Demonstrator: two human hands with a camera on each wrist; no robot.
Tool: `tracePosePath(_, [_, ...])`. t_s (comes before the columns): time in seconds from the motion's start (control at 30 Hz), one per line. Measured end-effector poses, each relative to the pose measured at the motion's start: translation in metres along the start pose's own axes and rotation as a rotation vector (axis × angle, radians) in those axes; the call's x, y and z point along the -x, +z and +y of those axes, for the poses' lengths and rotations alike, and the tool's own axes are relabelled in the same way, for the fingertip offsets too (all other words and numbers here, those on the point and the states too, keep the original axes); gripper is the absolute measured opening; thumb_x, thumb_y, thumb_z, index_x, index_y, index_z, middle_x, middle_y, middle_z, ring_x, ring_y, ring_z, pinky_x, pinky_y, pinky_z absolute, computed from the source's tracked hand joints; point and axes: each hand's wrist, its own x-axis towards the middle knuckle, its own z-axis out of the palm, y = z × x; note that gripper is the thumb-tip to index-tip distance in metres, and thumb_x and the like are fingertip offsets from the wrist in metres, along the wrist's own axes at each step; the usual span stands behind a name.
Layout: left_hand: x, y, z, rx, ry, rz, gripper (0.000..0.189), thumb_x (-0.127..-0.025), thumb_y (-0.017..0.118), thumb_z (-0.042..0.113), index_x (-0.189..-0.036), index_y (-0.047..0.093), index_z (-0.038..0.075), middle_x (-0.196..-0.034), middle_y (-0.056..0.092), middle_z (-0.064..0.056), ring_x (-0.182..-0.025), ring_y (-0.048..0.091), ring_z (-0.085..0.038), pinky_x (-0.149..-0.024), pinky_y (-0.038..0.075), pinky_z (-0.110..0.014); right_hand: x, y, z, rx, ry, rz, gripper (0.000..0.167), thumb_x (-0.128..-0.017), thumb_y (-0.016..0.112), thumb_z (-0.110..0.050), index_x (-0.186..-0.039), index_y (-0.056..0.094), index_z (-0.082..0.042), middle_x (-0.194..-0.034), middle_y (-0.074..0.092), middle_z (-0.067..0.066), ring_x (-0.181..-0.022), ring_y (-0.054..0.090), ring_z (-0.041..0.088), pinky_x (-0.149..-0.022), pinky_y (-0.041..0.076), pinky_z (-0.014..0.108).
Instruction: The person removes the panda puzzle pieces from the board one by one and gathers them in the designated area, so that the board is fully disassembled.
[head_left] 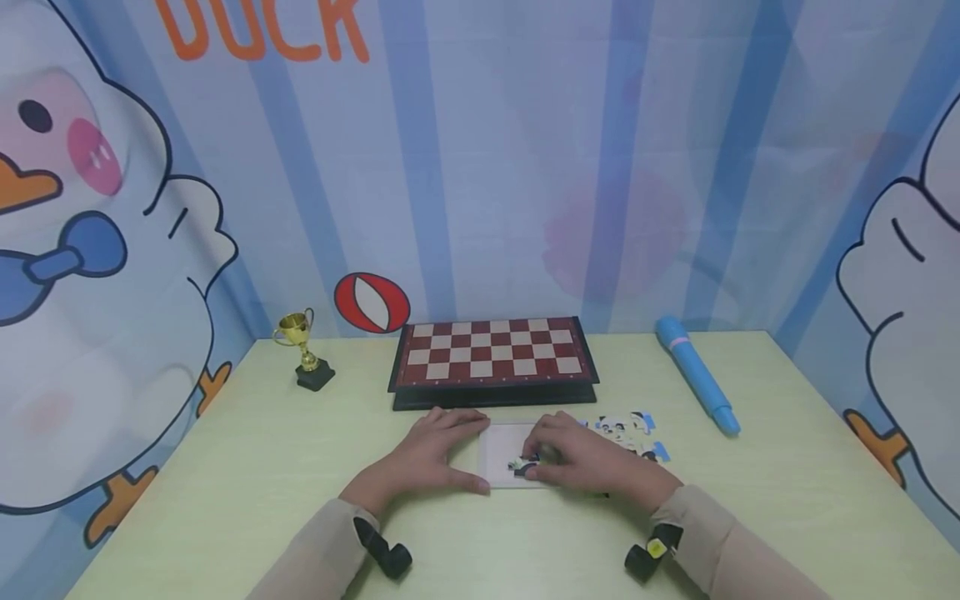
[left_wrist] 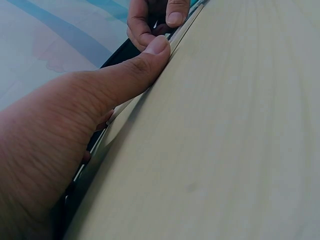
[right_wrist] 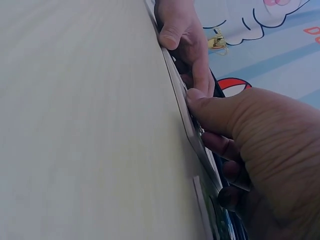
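A white puzzle tray [head_left: 504, 440] lies flat on the table in the head view. My left hand [head_left: 431, 458] spans its left end, thumb and forefinger stretched to touch the near and far corners. Over the tray's right part, my right hand [head_left: 581, 454] has bent fingers and pinches a small black-and-white puzzle piece [head_left: 517, 465] low at the tray's surface. Part of that piece is hidden by the fingers. Loose panda puzzle pieces [head_left: 622, 429] lie beyond the right hand, partly covered by it. In the left wrist view, the thumb [left_wrist: 155, 47] rests at the tray's near edge.
Behind the tray stands a red-and-white chessboard box [head_left: 491, 354]. A small gold trophy [head_left: 302, 350] is at the back left, and a blue cylindrical tube [head_left: 697, 375] lies at the back right. The pale table [head_left: 262, 467] ends against a printed curtain.
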Motion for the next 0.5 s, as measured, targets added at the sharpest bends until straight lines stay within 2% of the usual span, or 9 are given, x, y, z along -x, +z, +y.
tracePosePath(0.3, [0.0007,-0.0024,0.0025,0.01,-0.007,-0.004,0.1,-0.072,0.066,0.082,-0.153,0.045,0.029,-0.154,0.042,0.01,-0.138,0.034,-0.017,-0.12,0.016,-0.049,-0.0003,0.001,-0.0006,-0.005,0.0,-0.003,0.017,-0.097,0.067,-0.037,-0.108,0.068,-0.025,-0.113,0.059,-0.013,-0.105,0.049,0.011,-0.092,0.046,0.037])
tracePosePath(0.5, [0.0009,-0.0032,0.0038,0.019,-0.009,-0.007,0.1,-0.071,0.066,0.082,-0.153,0.045,0.028,-0.154,0.042,0.01,-0.138,0.034,-0.017,-0.121,0.015,-0.048,-0.0005,0.0004,-0.0009,-0.024,0.003,0.005,0.018,-0.096,0.069,-0.037,-0.11,0.065,-0.026,-0.107,0.06,-0.016,-0.098,0.049,0.011,-0.086,0.046,0.033])
